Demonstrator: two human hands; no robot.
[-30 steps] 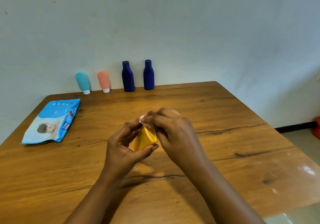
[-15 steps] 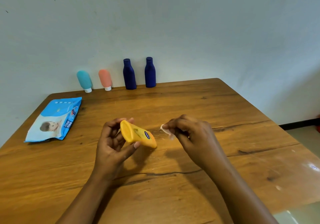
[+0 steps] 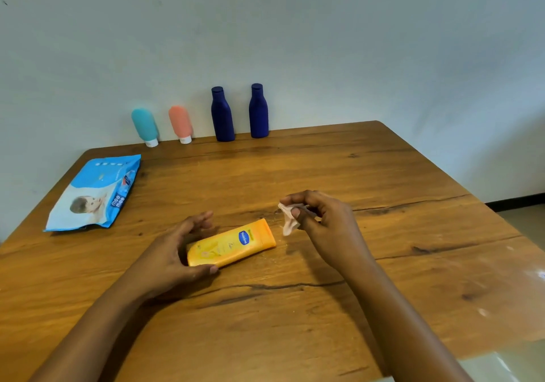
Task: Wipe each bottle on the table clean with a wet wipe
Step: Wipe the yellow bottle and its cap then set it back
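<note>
A yellow lotion bottle (image 3: pixel 231 244) lies on its side on the wooden table (image 3: pixel 383 278), label up. My left hand (image 3: pixel 177 251) cups its left end, with the thumb against the lower edge and the fingers spread loosely above it. My right hand (image 3: pixel 324 225) hovers just right of the bottle and pinches a small crumpled wet wipe (image 3: pixel 288 219), which hangs near the bottle's flat end without touching it. Against the wall stand a teal bottle (image 3: pixel 144 126), a pink bottle (image 3: pixel 180 123) and two dark blue bottles (image 3: pixel 222 114) (image 3: pixel 258 111).
A blue pack of wet wipes (image 3: pixel 94 194) lies flat near the table's left edge. The table's right edge drops to a tiled floor (image 3: pixel 525 219). The wall runs directly behind the row of bottles.
The yellow bottle went from being held up and wiped to lying flat on the table. My left hand loosened around it. My right hand drew away to the right with the wipe.
</note>
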